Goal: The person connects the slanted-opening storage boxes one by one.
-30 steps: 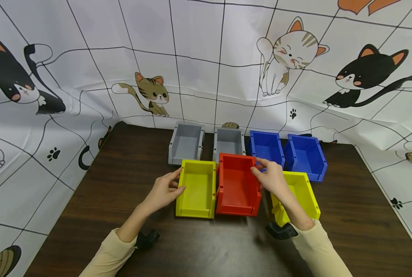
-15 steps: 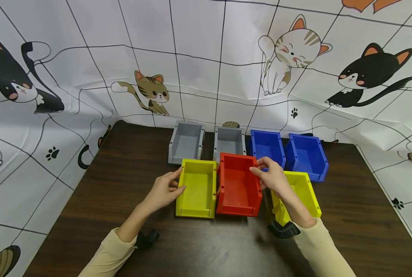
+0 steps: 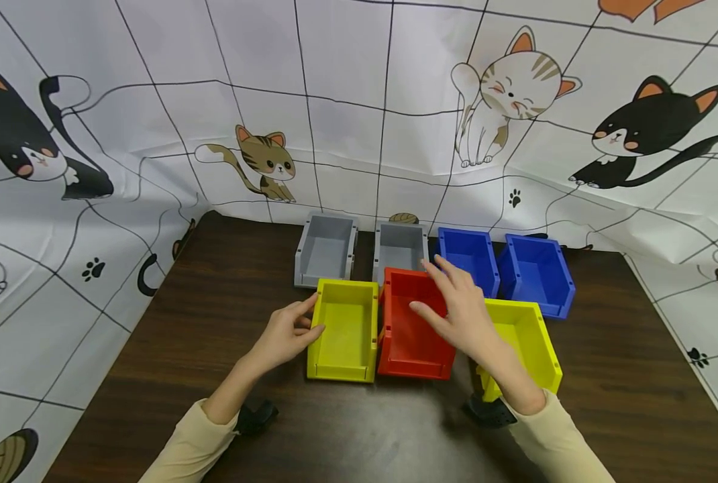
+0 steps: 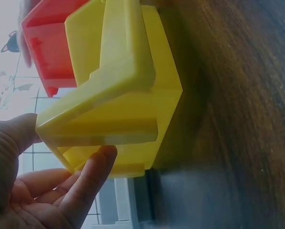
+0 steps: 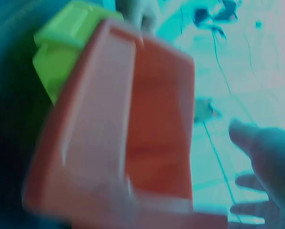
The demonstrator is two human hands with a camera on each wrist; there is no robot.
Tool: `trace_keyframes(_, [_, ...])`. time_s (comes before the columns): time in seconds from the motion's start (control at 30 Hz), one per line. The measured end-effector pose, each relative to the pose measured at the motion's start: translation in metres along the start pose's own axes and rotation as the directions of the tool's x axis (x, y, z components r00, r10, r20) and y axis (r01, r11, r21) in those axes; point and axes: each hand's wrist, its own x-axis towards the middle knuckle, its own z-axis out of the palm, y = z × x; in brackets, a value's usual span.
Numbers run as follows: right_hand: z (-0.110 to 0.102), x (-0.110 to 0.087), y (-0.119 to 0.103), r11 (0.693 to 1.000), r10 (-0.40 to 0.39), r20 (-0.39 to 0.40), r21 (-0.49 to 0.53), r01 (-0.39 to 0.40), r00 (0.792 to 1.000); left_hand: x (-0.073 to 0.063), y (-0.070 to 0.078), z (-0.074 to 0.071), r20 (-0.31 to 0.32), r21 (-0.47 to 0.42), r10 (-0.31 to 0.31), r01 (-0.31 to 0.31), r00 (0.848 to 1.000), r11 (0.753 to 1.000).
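On the near side of the open-fronted red plastic bin (image 3: 416, 345) are the person's cream fabric sleeves (image 3: 180, 439), black plastic wrist devices (image 3: 255, 417) and a bare stretch of the dark brown wood-grain table (image 3: 395, 436). Just left of the red bin stands an open-fronted yellow plastic bin (image 3: 343, 329), its left wall pinched between thumb and fingers in the left hand's (image 3: 283, 335) grip. The right hand (image 3: 464, 315) hangs over the red bin's right side, its grip apart and holding nothing, thumb and fingers spread. The step in hand looks like setting the red and yellow bins side by side; a next move on the red bin would call for the right grip to close on its wall, the left steadying its neighbour. To the red bin's right, partly behind the forearm, is a second yellow plastic bin (image 3: 528, 339). Beyond the red bin stand two grey plastic bins (image 3: 329, 245) and, farther right, two blue plastic bins (image 3: 537, 275). Farthest behind it hangs a white cat-print sheet (image 3: 347, 60); no brand, label or writing can be read anywhere
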Motion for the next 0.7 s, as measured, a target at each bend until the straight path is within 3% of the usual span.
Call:
trace_keyframes(0.1, [0.005, 0.001, -0.015, 0.989, -0.088, 0.064, -0.112, 0.095, 0.994, 0.000, 0.000, -0.001, -0.001, -0.004, 0.005, -0.005, 1.000, 1.000])
trace_keyframes(0.27, [0.015, 0.004, -0.023, 0.966, -0.104, 0.153, -0.221, 0.136, 0.983, 0.000, -0.001, -0.001, 0.002, 0.001, 0.008, -0.008, 1.000, 1.000])
trace_keyframes(0.43, [0.018, 0.005, -0.022, 0.959, -0.103, 0.221, -0.238, 0.156, 0.970, 0.000, -0.001, 0.000, 0.007, -0.001, 0.007, -0.007, 1.000, 1.000])
trace_keyframes(0.7, [0.021, 0.006, -0.022, 0.967, -0.090, 0.262, -0.210, 0.147, 0.961, 0.000, -0.003, 0.000, 0.003, 0.001, 0.009, -0.009, 1.000, 1.000])
